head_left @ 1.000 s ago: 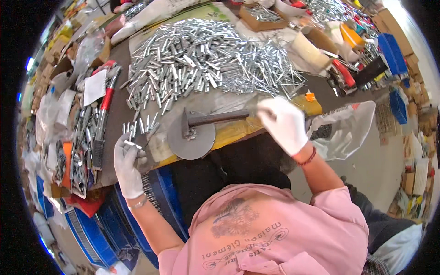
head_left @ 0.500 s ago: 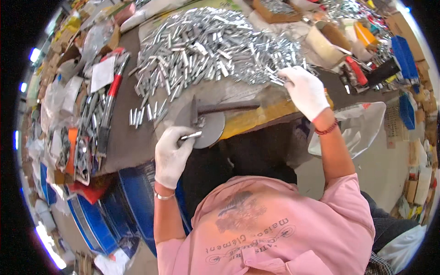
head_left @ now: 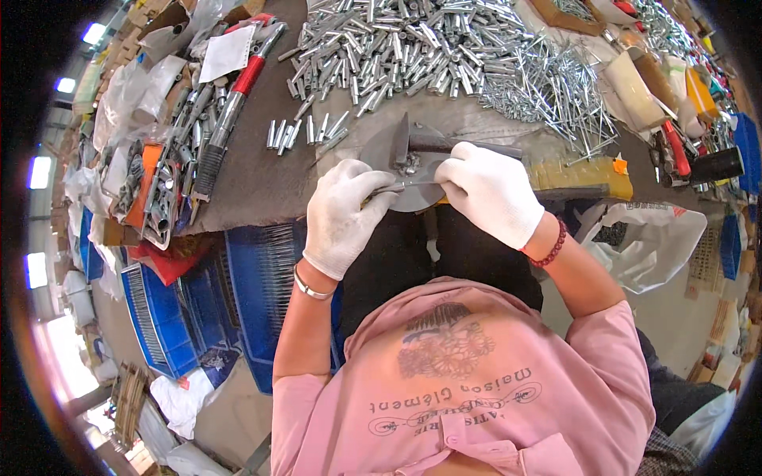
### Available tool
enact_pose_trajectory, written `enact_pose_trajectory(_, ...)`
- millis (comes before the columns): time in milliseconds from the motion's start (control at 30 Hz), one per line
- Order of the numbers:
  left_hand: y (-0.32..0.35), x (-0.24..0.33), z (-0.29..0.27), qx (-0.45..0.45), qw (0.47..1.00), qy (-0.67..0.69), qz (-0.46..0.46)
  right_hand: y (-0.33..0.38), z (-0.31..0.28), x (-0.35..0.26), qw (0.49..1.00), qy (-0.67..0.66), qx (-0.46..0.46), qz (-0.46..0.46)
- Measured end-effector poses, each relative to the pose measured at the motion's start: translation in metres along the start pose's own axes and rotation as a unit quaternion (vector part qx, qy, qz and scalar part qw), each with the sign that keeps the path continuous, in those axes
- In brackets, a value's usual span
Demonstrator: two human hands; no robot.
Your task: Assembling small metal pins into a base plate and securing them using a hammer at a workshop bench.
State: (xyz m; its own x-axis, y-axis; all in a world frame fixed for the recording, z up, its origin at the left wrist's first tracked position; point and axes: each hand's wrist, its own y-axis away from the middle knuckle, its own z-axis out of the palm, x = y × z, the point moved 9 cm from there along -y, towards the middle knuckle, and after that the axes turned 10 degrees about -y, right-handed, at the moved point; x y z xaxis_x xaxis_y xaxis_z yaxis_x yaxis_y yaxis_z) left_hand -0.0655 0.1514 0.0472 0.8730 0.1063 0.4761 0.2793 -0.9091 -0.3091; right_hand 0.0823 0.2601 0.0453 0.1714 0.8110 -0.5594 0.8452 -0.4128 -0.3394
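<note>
White-gloved, my left hand (head_left: 341, 218) pinches a short silver metal tube (head_left: 387, 190). My right hand (head_left: 494, 194), gloved too, grips a thin metal pin (head_left: 421, 183) whose end meets the tube; how deep it sits inside cannot be seen. Both hands are closed in front of my body, over the near edge of a round grey metal disc (head_left: 416, 201). A hammer lies there, its dark head (head_left: 402, 143) on the disc and its handle (head_left: 506, 150) running right, behind my right hand. Beyond spread a heap of silver tubes (head_left: 389, 59) and a heap of thin pins (head_left: 548, 91).
Several tubes (head_left: 284, 136) stand in a small group at left. Farther left lie a red-and-black long-handled tool (head_left: 230, 107) and mixed hardware. Blue crates (head_left: 262, 285) are below the table's edge. A clear plastic bag (head_left: 651, 246) hangs at right.
My right hand has come from the pin heap to my left hand, bringing a pin to the tube. My left hand has turned inward. The whole view has shifted.
</note>
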Motion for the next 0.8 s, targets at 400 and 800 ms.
enact_pose_trajectory(400,0.007,0.000,0.006,0.045,0.997,-0.035,0.048,-0.007,0.004,0.001,0.999,0.019,-0.049,-0.015)
enact_pose_trajectory(800,0.008,-0.003,0.010,0.052,0.998,0.040,0.023,-0.009,0.008,0.007,0.998,-0.048,-0.041,-0.020)
